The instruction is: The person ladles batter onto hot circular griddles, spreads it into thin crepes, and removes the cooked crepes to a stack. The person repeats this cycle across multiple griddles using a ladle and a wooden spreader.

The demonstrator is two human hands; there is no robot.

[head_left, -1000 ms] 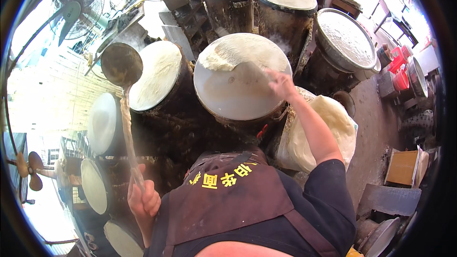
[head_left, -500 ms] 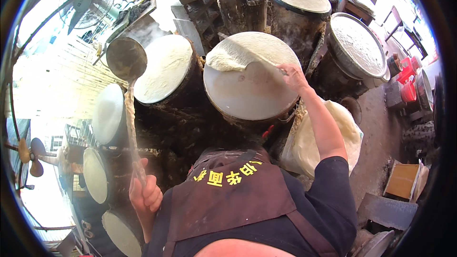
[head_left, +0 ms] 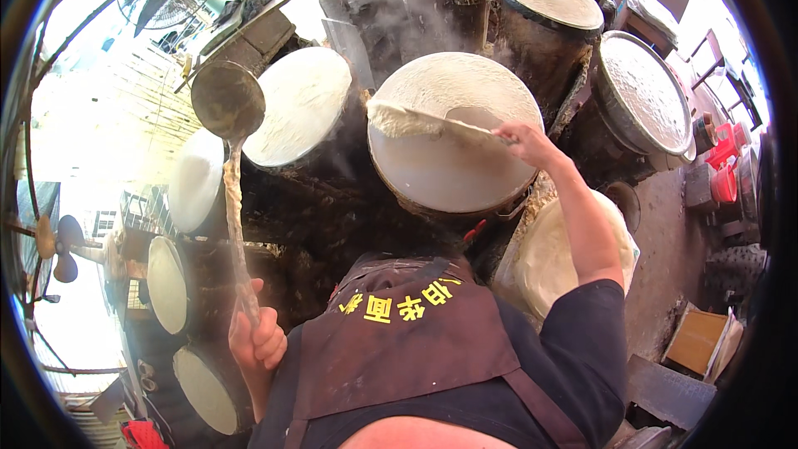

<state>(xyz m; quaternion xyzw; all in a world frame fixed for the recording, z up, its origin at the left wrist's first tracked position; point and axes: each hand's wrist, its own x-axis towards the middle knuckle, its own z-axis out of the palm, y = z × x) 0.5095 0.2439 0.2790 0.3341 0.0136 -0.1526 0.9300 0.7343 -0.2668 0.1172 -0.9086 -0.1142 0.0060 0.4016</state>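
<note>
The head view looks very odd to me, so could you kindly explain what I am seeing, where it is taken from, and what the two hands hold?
There is no machine here: a person works with bare hands, and a fisheye camera worn on the head looks down, which bends straight edges near the rim. Below is the person's dark apron. The left hand grips the long handle of a ladle, whose bowl is raised over the round steamer drums. The right hand holds a thin flat stick that is lifting a pale sheet off the taut round top of the middle drum. Steam rises behind. A stack of finished pale sheets lies beside the right arm.
</note>
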